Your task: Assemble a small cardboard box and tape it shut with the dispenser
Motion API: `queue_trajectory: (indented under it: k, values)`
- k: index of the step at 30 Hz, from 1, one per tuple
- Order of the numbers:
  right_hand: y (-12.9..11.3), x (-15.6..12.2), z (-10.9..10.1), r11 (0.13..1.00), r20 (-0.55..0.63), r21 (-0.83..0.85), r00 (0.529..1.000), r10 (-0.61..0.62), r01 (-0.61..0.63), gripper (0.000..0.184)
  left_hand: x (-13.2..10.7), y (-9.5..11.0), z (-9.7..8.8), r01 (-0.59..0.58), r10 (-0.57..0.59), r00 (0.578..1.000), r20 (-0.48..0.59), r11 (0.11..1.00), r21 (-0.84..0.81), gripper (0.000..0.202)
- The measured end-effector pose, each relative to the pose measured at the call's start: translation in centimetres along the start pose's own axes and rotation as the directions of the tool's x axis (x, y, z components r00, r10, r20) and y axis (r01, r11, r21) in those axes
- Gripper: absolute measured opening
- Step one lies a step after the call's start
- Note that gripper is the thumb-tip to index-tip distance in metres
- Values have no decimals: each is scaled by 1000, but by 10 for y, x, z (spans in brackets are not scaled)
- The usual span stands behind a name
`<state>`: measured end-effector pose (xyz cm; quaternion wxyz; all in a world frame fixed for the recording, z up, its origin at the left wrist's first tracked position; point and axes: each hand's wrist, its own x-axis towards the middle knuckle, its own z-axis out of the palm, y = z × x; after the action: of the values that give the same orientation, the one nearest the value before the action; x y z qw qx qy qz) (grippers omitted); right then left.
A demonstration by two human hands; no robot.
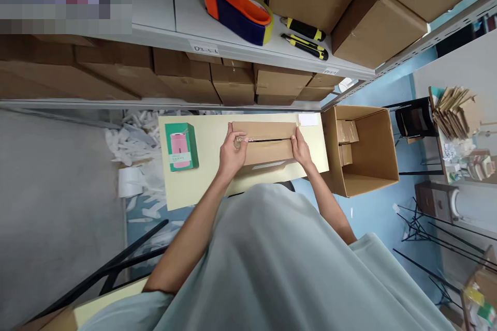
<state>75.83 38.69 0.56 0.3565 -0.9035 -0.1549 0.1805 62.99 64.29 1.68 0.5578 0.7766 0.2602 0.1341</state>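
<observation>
A brown cardboard box (267, 153) lies on the pale yellow tabletop (205, 186), with a narrow dark gap between its top flaps. My left hand (232, 154) is closed on the box's left end, its thumb and fingers by the seam. Under those fingers shows a crumpled bit of clear tape (239, 140). Gripping the opposite end is my right hand (301, 149), its thumb on top near the seam and fingers along the side. To the left stands a green box with a pink picture (180, 147), apart from both hands.
A large open carton (368, 147) holding small boxes adjoins the table's right end. Above, a shelf (155, 28) carries a tape dispenser (240, 13), two utility knives (305, 36) and cartons. White scraps (135, 139) and a paper roll (130, 182) lie left.
</observation>
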Motion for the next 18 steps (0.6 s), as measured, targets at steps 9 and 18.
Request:
queue_trajectory:
  k: [9,18]
  values:
    - [3,-68,42,998,-81,-55,996,23,-27,82,-30,-42,-8,-7,8,1000,-12,998,62,28]
    - [-20,-49,39,929,37,-355,991,125,-104,74,-42,-72,5,86,-85,995,-62,996,19,24]
